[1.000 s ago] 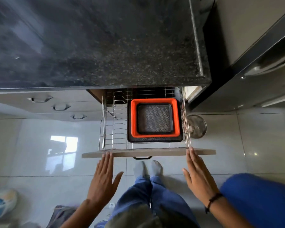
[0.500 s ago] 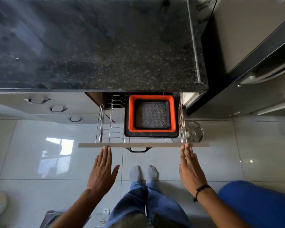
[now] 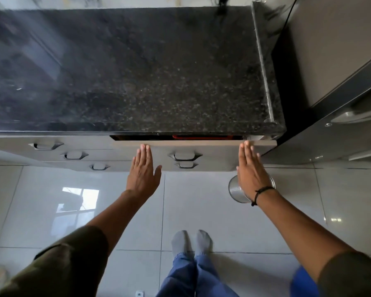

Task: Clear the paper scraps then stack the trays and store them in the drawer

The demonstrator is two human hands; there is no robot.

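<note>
Beneath dark granite, drawer (image 3: 193, 144) nearly flush (orange tray (image 3: 201, 137) sliver visible), flat open left hand (image 3: 143, 170) and right hand (image 3: 251, 168) against it.

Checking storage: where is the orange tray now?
Only its orange rim shows, centre-right, in the drawer gap under the countertop.

A single head-worn wide-angle camera looks steeply down from above the black table (image 3: 137, 71), facing the drawer (image 3: 193, 144) fronts and floor (image 3: 201, 206). Both hands reach forward below it; the frame's left edge seems blurred.
</note>
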